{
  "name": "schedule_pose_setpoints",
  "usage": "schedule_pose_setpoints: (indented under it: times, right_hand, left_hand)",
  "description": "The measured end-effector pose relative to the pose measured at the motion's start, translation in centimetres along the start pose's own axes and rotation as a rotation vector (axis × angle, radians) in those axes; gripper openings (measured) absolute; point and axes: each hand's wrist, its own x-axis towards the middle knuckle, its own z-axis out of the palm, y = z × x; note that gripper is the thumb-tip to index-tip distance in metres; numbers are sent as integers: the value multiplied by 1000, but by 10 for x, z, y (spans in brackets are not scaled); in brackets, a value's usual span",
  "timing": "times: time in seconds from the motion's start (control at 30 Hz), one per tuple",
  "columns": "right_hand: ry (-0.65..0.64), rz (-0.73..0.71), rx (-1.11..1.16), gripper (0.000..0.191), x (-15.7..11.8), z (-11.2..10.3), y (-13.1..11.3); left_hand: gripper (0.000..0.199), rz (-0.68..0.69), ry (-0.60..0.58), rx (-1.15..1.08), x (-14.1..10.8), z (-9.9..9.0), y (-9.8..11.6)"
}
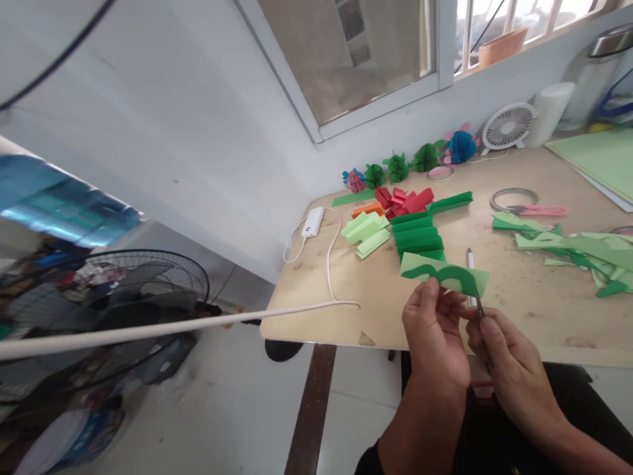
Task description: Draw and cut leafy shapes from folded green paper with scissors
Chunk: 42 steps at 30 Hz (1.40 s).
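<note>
My left hand pinches a light green paper strip with a dark green curved shape on its face, just above the table's near edge. Dark scissors are gripped in my right hand, their blades against the right end of the strip. My fingers cover most of the scissor handles. Behind the strip lie stacked dark green folded papers. Light green folded pieces and red folded pieces sit close by. A pen lies partly behind the strip.
Paper scraps spread over the right of the table, near pink-handled scissors and a tape ring. Paper turtles line the wall beside a small white fan. A white cable crosses the left edge.
</note>
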Motion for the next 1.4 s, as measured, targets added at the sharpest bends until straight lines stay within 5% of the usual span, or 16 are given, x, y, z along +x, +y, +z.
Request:
schedule_pose_setpoints:
  times: [1.4]
  right_hand:
    - [94, -85, -76, 43, 3, -2, 4]
  left_hand:
    - [36, -46, -38, -103, -3, 6, -5]
